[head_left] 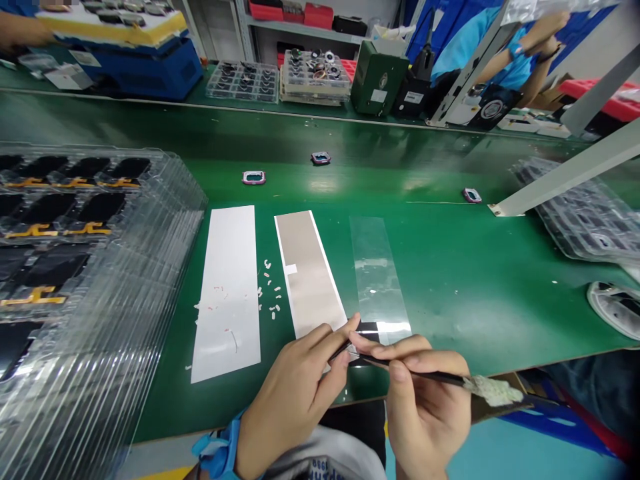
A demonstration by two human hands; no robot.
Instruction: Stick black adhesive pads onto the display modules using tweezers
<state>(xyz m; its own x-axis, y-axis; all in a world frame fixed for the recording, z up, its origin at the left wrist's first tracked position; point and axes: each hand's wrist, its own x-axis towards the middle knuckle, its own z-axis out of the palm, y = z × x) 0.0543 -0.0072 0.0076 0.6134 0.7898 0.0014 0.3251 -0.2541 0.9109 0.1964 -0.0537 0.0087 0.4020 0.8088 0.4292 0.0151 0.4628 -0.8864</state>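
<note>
A: What sits at the far left?

B: A tall stack of clear blister trays [85, 267] holding black parts with yellow flex ribbons. Beyond it, a co-worker's hand [20, 30] is at a yellow-topped blue box [120, 60].

A: And moving right along the green workbench [440, 300]?

B: A white sheet [225, 293] flecked with tiny pinkish bits [267, 287], then a tan foil sheet [305, 267] on white backing, then a clear film strip [375, 267].

A: What are the hands doing?

B: The left hand [290, 393], with a blue band at its wrist, pinches a thin dark strip [341, 349] narrowly between thumb and fingers [350, 327]. The right hand [425, 417] has its fingers [405, 347] closed around a slim black tool [425, 375] with a speckled white wrap [493, 390] at its far end, and the tool's tip meets the strip.

A: Where is that strip?

B: Between the hands, at the near end of the tan foil sheet; I can't tell whether it touches the sheet.

A: Anything further right?

B: A pink-rimmed part [472, 195] on the bench, then another stack of clear trays [580, 213]
</note>
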